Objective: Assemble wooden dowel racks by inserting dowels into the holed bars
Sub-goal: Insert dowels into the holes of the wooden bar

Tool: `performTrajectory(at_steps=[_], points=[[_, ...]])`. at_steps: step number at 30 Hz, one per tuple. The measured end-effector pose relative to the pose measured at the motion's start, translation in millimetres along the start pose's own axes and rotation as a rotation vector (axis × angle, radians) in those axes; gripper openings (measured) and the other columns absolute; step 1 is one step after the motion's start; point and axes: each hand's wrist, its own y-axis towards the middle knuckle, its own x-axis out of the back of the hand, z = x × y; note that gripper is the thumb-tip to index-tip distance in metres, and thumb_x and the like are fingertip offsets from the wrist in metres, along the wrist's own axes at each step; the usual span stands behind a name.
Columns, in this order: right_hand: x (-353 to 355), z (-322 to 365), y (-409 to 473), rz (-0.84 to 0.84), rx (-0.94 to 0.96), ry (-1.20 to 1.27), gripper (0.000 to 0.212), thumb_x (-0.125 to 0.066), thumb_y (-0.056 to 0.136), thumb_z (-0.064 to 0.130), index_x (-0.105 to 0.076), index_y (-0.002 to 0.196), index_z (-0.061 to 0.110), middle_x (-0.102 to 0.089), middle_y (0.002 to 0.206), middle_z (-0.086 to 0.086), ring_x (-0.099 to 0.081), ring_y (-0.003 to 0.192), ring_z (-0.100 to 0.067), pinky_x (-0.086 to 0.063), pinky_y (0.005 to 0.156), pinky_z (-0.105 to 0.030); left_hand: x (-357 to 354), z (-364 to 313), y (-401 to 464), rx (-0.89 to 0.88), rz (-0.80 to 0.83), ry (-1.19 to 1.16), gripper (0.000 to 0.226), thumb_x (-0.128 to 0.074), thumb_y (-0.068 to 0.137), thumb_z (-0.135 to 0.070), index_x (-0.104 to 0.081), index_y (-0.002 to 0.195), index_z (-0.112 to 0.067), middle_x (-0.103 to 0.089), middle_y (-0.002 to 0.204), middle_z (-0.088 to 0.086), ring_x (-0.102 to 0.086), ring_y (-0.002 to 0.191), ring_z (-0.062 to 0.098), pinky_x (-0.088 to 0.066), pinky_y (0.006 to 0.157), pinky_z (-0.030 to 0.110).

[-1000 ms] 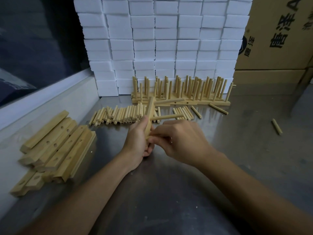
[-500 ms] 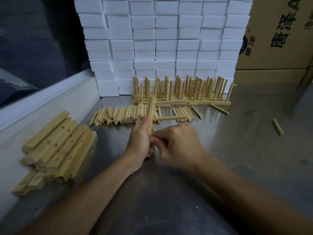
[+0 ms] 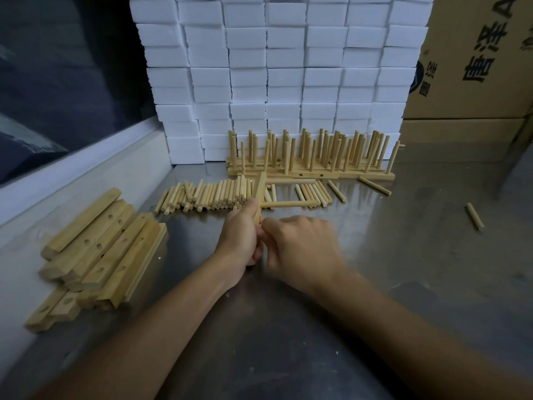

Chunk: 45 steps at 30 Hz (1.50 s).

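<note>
Bar in hand, two dowels fitted

The left hand [image 3: 240,235] grips an upright bar [image 3: 260,192] bearing two sideways dowels [image 3: 285,204]; the right hand [image 3: 302,246] curls beside it, grasp hidden. Loose dowels [image 3: 207,196] beyond, spare bars [image 3: 98,249] left, one stray dowel [image 3: 474,216] right.

Cardboard box [image 3: 473,62], upper right: black Chinese characters "唐泽", large letter "A" above, cut off by frame edge. Round logo unreadable.
</note>
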Motion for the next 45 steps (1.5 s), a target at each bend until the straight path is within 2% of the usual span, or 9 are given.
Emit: performTrajectory(at_steps=[6,10,14,20,24,28,32,37,45], points=[[-1.5,-5.1,5.4,0.112,-0.276,0.284,0.042,-0.052,0.091,0.035,-0.047,0.051,0.023,-0.045,0.047,0.007,-0.043,0.050,-0.010,-0.029,0.050,-0.028,-5.9,7.0,-1.2,-0.144,-0.051,0.106,0.039,-0.043,0.101,-0.039,-0.047,0.069,-0.017,-0.041,0.048,-0.007,-0.039,0.049,0.016,-0.030,0.050,0.031],[2.1,-7.6,5.4,0.279,-0.483,0.662,0.041,-0.053,0.095,0.032,-0.069,0.059,0.023,-0.047,0.039,0.012,-0.044,0.046,-0.004,-0.036,0.054,-0.026,-6.2,10.6,-5.7,-0.321,-0.075,0.269,0.042,-0.042,0.102,-0.035,-0.045,0.063,-0.021,-0.046,0.043,-0.013,-0.042,0.043,0.002,-0.035,0.047,0.023],[4.3,-16.5,5.1,0.336,-0.521,0.864,0.054,-0.054,0.098,0.027,-0.066,0.045,0.027,-0.043,0.036,0.010,-0.037,0.036,-0.002,-0.031,0.043,-0.015,-8.8,12.0,-9.1,-0.379,-0.074,0.309,0.040,-0.040,0.104,-0.038,-0.050,0.069,-0.020,-0.051,0.051,-0.009,-0.047,0.043,0.000,-0.037,0.041,0.016],[3.7,-36.2,6.5,0.274,-0.302,0.502,0.037,-0.055,0.097,0.036,-0.072,0.068,0.018,-0.064,0.057,0.006,-0.056,0.055,-0.010,-0.051,0.060,-0.037,-7.7,12.0,-6.4,-0.354,0.017,0.348,0.034,-0.036,0.104,-0.047,-0.052,0.083,-0.025,-0.058,0.069,-0.002,-0.057,0.061,0.015,-0.042,0.058,0.032],[11.0,-46.8,5.6,0.401,-0.163,0.333,0.031,-0.056,0.096,0.039,-0.074,0.079,0.021,-0.067,0.068,0.013,-0.059,0.066,-0.003,-0.051,0.067,-0.032,-1.3,7.2,-1.8,-0.228,-0.013,0.133,0.033,-0.055,0.092,-0.047,-0.062,0.082,-0.016,-0.055,0.066,-0.004,-0.058,0.071,0.022,-0.047,0.065,0.042],[11.2,-45.3,6.0,0.374,-0.046,0.121,0.030,-0.052,0.097,0.044,-0.073,0.087,0.025,-0.065,0.086,0.013,-0.056,0.086,-0.011,-0.027,0.087,-0.033,5.8,2.9,1.7,-0.152,-0.067,-0.009,0.025,-0.059,0.098,-0.033,-0.068,0.082,-0.015,-0.057,0.060,-0.007,-0.054,0.066,0.017,-0.042,0.058,0.034],[9.4,-39.4,3.6,0.125,-0.069,0.010,0.030,-0.050,0.090,0.050,-0.070,0.103,0.032,-0.064,0.107,0.013,-0.053,0.107,-0.010,-0.026,0.101,-0.041,6.4,-1.2,0.3,-0.096,-0.099,-0.166,0.020,-0.057,0.100,-0.023,-0.065,0.088,-0.010,-0.064,0.068,0.002,-0.062,0.066,0.018,-0.049,0.053,0.030],[1.5,-30.4,7.3,0.022,-0.071,0.169,0.025,-0.059,0.094,0.038,-0.072,0.104,0.019,-0.068,0.098,0.004,-0.061,0.087,-0.015,-0.051,0.078,-0.037,4.4,-0.2,-3.5,-0.125,-0.017,-0.191,0.013,-0.059,0.097,-0.011,-0.061,0.107,-0.002,-0.073,0.092,0.014,-0.074,0.079,0.023,-0.058,0.064,0.031],[-6.5,-55.8,13.3,0.070,-0.145,0.119,0.011,-0.063,0.094,0.020,-0.068,0.103,0.016,-0.067,0.098,0.000,-0.061,0.084,-0.016,-0.053,0.075,-0.032,3.4,1.3,1.7,-0.105,0.029,-0.048,0.025,-0.072,0.089,-0.012,-0.064,0.112,-0.010,-0.076,0.094,0.008,-0.074,0.082,0.017,-0.059,0.066,0.027]])
